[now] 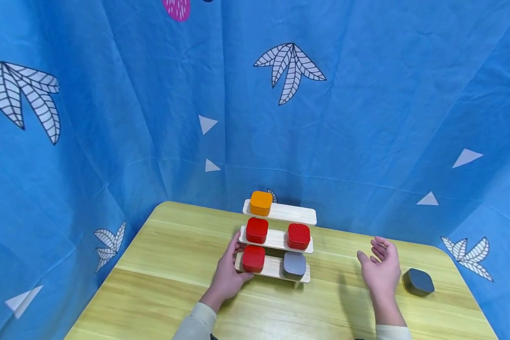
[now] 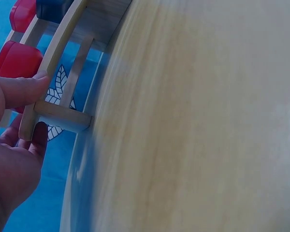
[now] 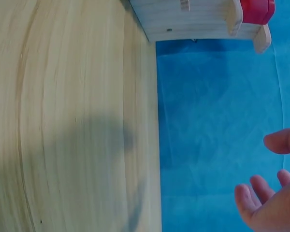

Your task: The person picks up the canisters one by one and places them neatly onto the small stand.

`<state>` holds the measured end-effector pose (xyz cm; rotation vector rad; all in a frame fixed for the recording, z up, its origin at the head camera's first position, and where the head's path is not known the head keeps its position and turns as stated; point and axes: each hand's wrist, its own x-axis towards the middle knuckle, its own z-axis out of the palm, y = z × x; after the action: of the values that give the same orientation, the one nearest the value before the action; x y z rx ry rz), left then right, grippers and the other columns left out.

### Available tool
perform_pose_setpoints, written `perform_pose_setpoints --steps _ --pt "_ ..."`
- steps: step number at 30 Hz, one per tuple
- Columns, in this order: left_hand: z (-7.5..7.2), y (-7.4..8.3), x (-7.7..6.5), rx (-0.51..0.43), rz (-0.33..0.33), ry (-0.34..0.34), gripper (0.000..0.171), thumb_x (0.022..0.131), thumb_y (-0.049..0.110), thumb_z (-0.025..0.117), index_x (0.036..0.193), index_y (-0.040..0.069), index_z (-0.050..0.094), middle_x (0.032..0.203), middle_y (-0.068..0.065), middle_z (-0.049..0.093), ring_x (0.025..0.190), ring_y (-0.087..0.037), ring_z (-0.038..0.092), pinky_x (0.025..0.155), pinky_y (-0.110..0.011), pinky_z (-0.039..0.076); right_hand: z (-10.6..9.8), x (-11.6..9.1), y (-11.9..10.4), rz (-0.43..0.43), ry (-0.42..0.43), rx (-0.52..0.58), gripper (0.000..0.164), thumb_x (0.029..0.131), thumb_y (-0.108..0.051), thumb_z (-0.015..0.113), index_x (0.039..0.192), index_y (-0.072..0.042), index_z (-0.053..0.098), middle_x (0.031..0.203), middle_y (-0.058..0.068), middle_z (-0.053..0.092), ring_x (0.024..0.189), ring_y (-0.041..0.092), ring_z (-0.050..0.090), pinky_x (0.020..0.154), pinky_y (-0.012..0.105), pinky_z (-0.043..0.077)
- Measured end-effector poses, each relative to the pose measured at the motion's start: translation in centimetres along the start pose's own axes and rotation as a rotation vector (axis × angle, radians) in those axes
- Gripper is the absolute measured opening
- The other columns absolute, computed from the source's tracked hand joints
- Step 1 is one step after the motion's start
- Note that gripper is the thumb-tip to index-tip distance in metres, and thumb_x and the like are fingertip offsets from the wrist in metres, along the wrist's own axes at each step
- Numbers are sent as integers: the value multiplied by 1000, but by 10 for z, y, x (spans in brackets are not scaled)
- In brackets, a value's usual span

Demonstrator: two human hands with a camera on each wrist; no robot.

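A wooden three-tier display rack (image 1: 274,267) stands on the table, with several small rounded-square boxes on its shelves. My left hand (image 1: 227,278) grips the left end of its lowest shelf; in the left wrist view the thumb lies on top and the fingers curl beneath. Nearest that thumb is a red box (image 1: 253,258). A grey box (image 1: 294,264) is on the same shelf's right end. Two more red boxes sit on the middle shelf, an orange box (image 1: 261,203) on the top left. My right hand (image 1: 381,271) hovers right of the rack, holding nothing, fingers loosely bent.
A dark grey box (image 1: 418,282) lies on the wooden table (image 1: 153,264) to the right of my right hand. Blue curtain (image 1: 365,118) with white leaf prints hangs behind the table and along both sides.
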<state>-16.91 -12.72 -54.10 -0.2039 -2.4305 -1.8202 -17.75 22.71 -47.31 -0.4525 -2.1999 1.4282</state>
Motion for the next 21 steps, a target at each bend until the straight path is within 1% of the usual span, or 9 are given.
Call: perform_pose_setpoints --steps 6,12,16,19,21 --pt "0 0 -1 -2 3 -4 118 70 -13 83 161 26 18 136 1 48 129 -22 44 109 -44 39 -8 2 5 25 11 -16 58 85 4 72 137 -1 48 130 14 57 119 30 53 94 34 47" --pt "0 1 0 3 2 0 118 70 -14 82 160 27 18 135 1 48 128 -21 44 109 -44 39 -17 4 15 50 48 -65 59 84 2 72 138 -1 48 131 15 58 120 31 53 95 34 46" --pt "0 2 0 0 2 -1 118 70 -14 82 160 25 19 135 1 48 128 -21 44 110 -43 37 -22 5 24 72 63 -97 60 84 1 73 139 -2 48 132 15 57 121 31 52 97 34 46" --pt "0 2 0 -3 3 -2 117 70 -14 82 160 24 19 135 1 48 128 -21 44 110 -43 37 -25 5 28 89 70 -105 61 84 0 74 139 -4 48 133 14 56 122 31 52 97 33 46" --pt "0 1 0 -2 4 -3 117 70 -14 82 160 24 19 136 1 48 128 -21 44 110 -43 37 -27 5 31 88 74 -100 61 83 1 74 138 -2 48 133 16 56 122 33 51 97 34 45"
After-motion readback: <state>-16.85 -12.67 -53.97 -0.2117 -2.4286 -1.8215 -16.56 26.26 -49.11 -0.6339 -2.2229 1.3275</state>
